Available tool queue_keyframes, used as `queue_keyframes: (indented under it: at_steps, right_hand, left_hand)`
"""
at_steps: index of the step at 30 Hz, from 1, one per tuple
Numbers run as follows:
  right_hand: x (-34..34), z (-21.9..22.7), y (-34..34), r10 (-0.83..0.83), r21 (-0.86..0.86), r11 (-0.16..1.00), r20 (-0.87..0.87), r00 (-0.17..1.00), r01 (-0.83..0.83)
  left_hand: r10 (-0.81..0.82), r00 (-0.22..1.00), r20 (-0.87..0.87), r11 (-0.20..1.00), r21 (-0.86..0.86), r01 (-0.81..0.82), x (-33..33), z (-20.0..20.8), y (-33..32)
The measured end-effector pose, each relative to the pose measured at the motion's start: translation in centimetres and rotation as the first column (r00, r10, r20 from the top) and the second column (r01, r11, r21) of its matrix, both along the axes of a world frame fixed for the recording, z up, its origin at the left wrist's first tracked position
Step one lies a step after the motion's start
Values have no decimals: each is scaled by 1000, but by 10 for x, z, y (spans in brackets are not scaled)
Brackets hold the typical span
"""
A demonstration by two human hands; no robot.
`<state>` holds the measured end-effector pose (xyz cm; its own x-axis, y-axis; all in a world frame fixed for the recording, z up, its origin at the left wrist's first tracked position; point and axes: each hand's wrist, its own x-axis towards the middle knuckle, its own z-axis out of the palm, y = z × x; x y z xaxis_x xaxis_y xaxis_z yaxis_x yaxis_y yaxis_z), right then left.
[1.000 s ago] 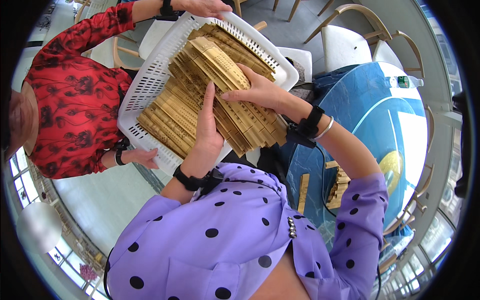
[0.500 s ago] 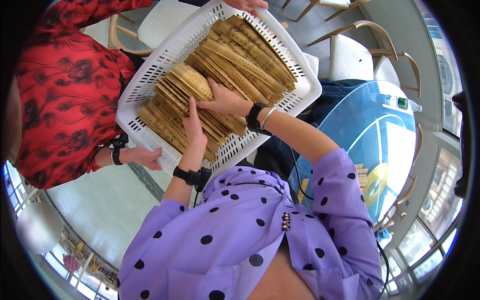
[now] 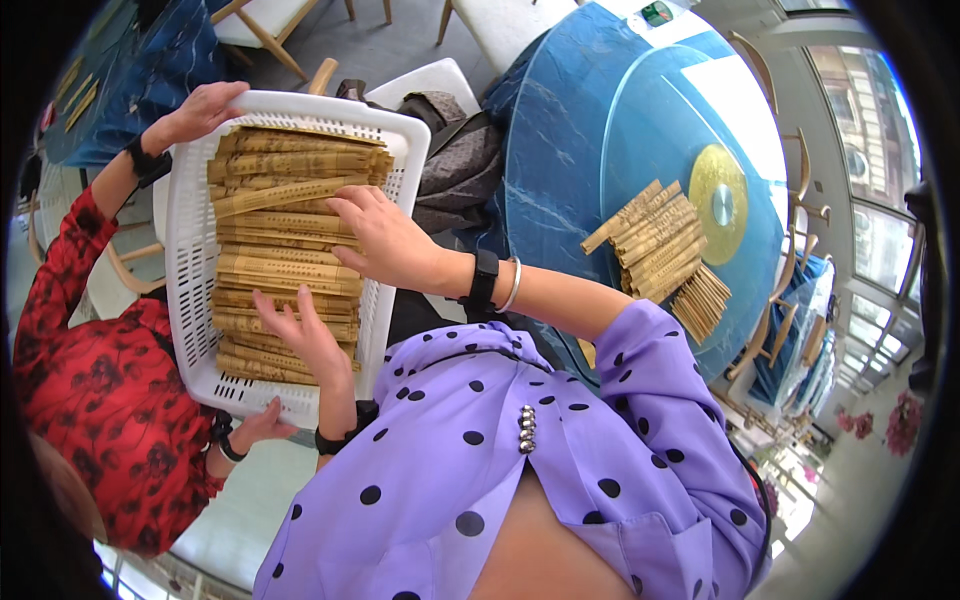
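Observation:
A white plastic basket [image 3: 405, 150] with slotted walls holds rows of golden-brown carved slats [image 3: 290, 262], bamboo-like and bundled much like folded fans. Over the basket's near side, my left hand [image 3: 308, 338] is open, fingers spread and raised close to the slat bundles. My right hand [image 3: 395, 240] reaches across the basket's right wall with fingers bent and apart. Its fingertips are at the upper bundles, and no slat shows in its grip. Another person in a red patterned top holds the basket's left side with one hand [image 3: 205, 112] at the top corner and another [image 3: 268, 424] at the bottom edge.
To the right stands a blue marbled round table [image 3: 545, 150] with a glass turntable, more slat stacks [image 3: 655, 240] and a gold disc [image 3: 715, 165]. A dark patterned bag [image 3: 460, 180] sits between basket and table. Wooden chairs [image 3: 265, 45] stand at the back.
The view has turned, so the basket now appears farther left and more upright, with more of the table showing. My hands, earlier around a bundle, have come apart from it with fingers spread.

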<state>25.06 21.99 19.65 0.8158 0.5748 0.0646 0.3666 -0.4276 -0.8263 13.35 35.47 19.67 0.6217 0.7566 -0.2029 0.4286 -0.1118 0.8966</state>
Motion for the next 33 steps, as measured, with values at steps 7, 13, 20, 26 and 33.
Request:
queue_keyframes:
  at_steps: [7,13,20,26,33]
  right_hand:
    - [-42,-7,-295,-839,-77,545,-54,542,835]
    - [-195,-93,-494,-976,-202,-118,-159,-152,972]
    - [-251,-145,-554,-879,-432,-342,-168,-447,835]
    - [-229,-170,-561,-881,-381,-358,-164,-444,852]
    - [-182,-143,-553,-869,-437,-342,-190,-457,832]
  left_hand:
    - [-886,391,249,358,-166,919,131,19,-204]
    - [-997,-64,-39,-74,581,810,132,-90,-410]
    - [-796,29,-605,-350,500,792,138,-165,-504]
    - [-964,-17,-267,-119,368,922,171,-152,-531]
    - [-947,-82,-309,-165,252,954,147,-139,-584]
